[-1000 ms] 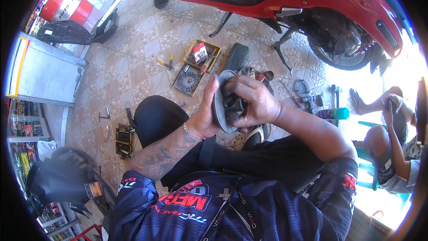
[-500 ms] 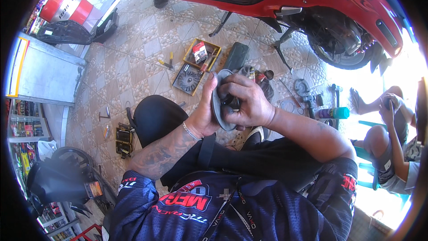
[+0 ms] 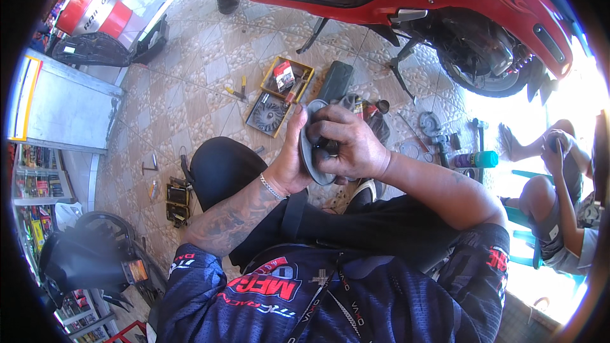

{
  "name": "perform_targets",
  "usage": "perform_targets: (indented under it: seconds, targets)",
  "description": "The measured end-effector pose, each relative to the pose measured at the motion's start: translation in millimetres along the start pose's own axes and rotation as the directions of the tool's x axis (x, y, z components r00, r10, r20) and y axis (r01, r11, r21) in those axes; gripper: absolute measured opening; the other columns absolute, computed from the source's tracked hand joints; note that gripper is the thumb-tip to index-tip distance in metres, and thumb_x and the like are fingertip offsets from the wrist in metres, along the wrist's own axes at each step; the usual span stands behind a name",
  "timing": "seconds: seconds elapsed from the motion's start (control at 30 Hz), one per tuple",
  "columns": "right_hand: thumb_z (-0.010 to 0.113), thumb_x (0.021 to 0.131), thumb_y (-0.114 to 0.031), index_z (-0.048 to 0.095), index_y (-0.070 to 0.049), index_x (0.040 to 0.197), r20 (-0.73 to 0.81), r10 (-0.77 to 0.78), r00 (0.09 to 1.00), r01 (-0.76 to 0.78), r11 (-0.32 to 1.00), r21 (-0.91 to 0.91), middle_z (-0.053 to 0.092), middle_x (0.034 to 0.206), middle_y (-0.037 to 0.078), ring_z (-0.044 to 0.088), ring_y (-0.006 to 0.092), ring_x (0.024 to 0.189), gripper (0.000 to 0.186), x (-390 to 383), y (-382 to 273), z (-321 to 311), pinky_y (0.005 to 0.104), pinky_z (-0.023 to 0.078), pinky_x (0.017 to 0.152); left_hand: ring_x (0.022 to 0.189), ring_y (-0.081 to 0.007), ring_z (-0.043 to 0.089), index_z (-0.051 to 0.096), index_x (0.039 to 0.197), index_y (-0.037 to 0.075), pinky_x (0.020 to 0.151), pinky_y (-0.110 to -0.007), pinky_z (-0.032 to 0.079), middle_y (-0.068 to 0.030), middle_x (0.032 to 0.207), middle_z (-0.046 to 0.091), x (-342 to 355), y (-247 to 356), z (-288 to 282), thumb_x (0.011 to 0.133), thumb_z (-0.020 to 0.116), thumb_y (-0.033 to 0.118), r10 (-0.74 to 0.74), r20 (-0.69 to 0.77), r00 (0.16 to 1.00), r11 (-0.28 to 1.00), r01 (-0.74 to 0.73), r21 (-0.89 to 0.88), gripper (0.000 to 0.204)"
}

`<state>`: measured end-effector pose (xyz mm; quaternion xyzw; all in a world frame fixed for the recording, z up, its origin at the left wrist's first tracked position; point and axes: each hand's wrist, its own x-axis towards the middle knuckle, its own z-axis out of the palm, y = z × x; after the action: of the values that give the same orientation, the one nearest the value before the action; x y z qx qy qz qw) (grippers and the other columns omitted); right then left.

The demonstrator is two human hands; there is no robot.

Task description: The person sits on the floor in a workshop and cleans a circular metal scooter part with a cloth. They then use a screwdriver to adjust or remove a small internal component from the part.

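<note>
In view are one grey disc (image 3: pixel 307 152), one finned wheel (image 3: pixel 268 116), one drum (image 3: pixel 96 7) and one red motorcycle (image 3: pixel 445 0).

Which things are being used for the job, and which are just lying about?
In use:
- grey round part, held by the left hand and right hand

Seemingly just lying about:
- teal-capped can
- dark green box
- yellow-handled tool
</note>
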<state>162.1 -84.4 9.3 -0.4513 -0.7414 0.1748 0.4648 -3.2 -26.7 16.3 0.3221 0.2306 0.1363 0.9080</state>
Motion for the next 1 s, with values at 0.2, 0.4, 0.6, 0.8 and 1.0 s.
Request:
perform_targets:
  seconds: [0.2,0.4,0.6,0.8,1.0]
  targets:
    - [0.079,0.067,-0.015,0.069,-0.004,0.102,0.032,0.017,0.999,-0.017,1.000,0.005,0.062,0.109,0.017,0.064,0.0379,0.100,0.038,1,-3,-5,0.0454,0.054,0.086,0.123,-0.0410,0.060,0.031,0.154,0.017,0.077,-0.064,0.063,-0.0209,0.144,0.046,1,0,0,0.091,0.026,0.088,-0.006,0.014,1.000,1.000,0.005,0.019,0.095]
    - [0.080,0.068,-0.017,0.069,-0.004,0.103,0.073,-0.027,0.997,0.026,0.999,0.019,0.062,0.109,0.017,0.064,0.0370,0.097,0.039,1,-3,-15,0.0452,0.054,0.084,0.126,-0.0403,0.058,0.031,0.155,0.017,0.078,-0.064,0.063,-0.0204,0.144,0.047,0,0,2,0.093,0.024,0.086,-0.013,0.032,0.999,0.999,0.012,0.036,0.093]
    - [0.081,0.068,-0.016,0.069,-0.004,0.107,0.093,-0.008,0.996,0.006,1.000,0.016,0.062,0.112,0.018,0.063,0.0388,0.101,0.043,1,-8,-16,0.0460,0.054,0.086,0.128,-0.0399,0.057,0.031,0.155,0.017,0.081,-0.066,0.062,-0.0199,0.145,0.046,0,0,4,0.095,0.023,0.085,-0.013,0.044,0.999,1.000,0.013,0.014,0.091]
    - [0.084,0.064,-0.008,0.063,-0.002,0.120,0.175,0.026,0.984,-0.043,0.995,0.092,0.062,0.118,0.018,0.063,0.0384,0.111,0.060,8,-7,-48,0.0457,0.054,0.094,0.132,-0.0383,0.055,0.030,0.157,0.019,0.083,-0.067,0.061,-0.0163,0.149,0.046,-5,7,8,0.094,0.027,0.085,0.076,0.083,0.994,0.997,-0.073,-0.039,0.092]
    - [0.087,0.063,-0.015,0.062,0.000,0.121,0.214,0.219,0.952,-0.212,0.976,-0.055,0.062,0.123,0.019,0.061,0.0399,0.121,0.065,4,-3,-53,0.0451,0.051,0.103,0.137,-0.0382,0.051,0.029,0.159,0.016,0.090,-0.071,0.057,-0.0166,0.153,0.043,-3,12,2,0.091,0.020,0.089,0.087,0.153,0.984,0.994,-0.074,-0.085,0.101]
